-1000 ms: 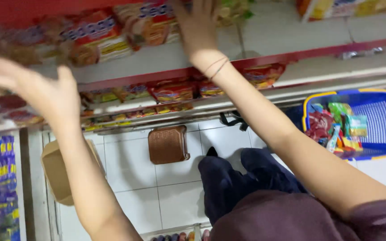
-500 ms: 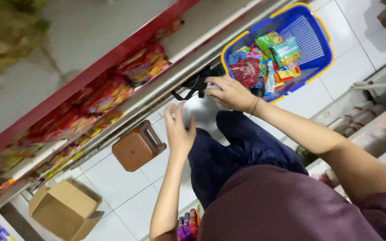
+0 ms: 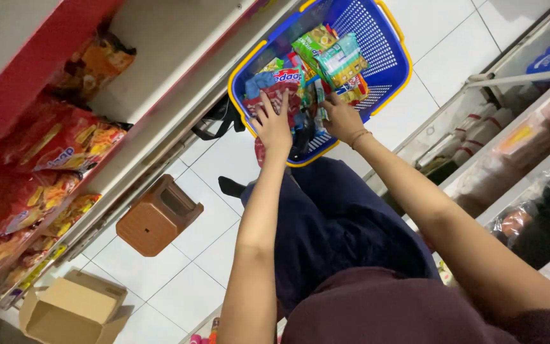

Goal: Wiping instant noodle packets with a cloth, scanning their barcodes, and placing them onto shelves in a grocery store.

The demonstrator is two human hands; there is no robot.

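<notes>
A blue shopping basket [image 3: 386,60] with a yellow rim stands on the white tiled floor in front of my knees, filled with several colourful snack packets [image 3: 332,57]. My left hand [image 3: 274,126] lies with spread fingers on a red packet [image 3: 281,86] at the basket's near side. My right hand [image 3: 342,118], with a thin bracelet at the wrist, reaches in beside it. Its fingertips are tucked among the packets, so its grip is hidden.
Red-edged shelves [image 3: 27,95] at left hold red and orange packets [image 3: 65,146]. A brown plastic stool [image 3: 158,218] and an open cardboard box [image 3: 74,309] sit on the floor. More shelving [image 3: 529,134] with wrapped goods runs along the right.
Both hands came down from the upper shelf, held a pale packet above my lap, and now reach into the basket. The view has tilted down toward the basket.
</notes>
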